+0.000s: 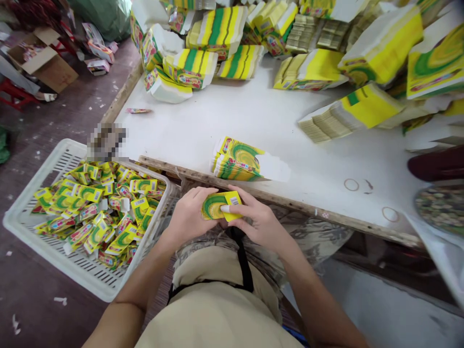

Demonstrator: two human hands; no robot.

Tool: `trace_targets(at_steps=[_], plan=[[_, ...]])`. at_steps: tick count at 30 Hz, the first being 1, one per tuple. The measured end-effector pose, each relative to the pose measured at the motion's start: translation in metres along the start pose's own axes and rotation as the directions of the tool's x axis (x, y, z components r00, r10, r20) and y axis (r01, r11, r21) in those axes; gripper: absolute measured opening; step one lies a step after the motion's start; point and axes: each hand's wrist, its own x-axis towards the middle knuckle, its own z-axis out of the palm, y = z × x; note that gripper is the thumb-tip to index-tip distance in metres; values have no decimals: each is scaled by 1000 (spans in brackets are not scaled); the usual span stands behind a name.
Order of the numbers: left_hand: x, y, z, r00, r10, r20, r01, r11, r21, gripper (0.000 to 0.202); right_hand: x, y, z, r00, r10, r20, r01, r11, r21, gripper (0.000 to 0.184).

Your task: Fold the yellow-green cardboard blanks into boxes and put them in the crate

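Between my two hands, just in front of the table's edge, is a small yellow and green carton [212, 207]. My left hand [186, 212] grips its left end, with the fingers behind it. My right hand [259, 220] holds the right end, where a barcode shows; one finger with a white wrapping on its tip presses on the carton's face. Beyond them on the white table lies a small stack of flattened cartons [241, 157] of the same print, with white flaps pointing right.
A white plastic basket [36, 246] full of folded cartons [97, 208] stands at the left. Bundles of flat cartons [221, 29] line the back of the table [181, 125]. Rubber bands [351, 184] lie at the right. An open cardboard box [54, 67] sits on the floor.
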Motion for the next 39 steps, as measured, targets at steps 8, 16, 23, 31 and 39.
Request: trace_targets(at_steps=[8,16,23,31,39], plan=[[9,1,5,999,-1,-51,4,998,68,49,13,-3,17,976,135,-169,-120,988,98,30],[-38,-76,-78,811,-398,-430,566,720,401,85,44,18,-33,848,132,-513,-361,853,-377,37],[-42,-74,-42,858,-376,-349,396,918,-17,67,50,38,-25,848,229,-478,-432,822,-372,23],[16,-1,35,957,-231,-177,30,682,-730,76,40,1,-17,894,192,-405,-223,974,-31,36],[40,27,31,729,-504,-464,-168,525,-835,48,26,-30,44,967,206,-147,-147,931,334,37]])
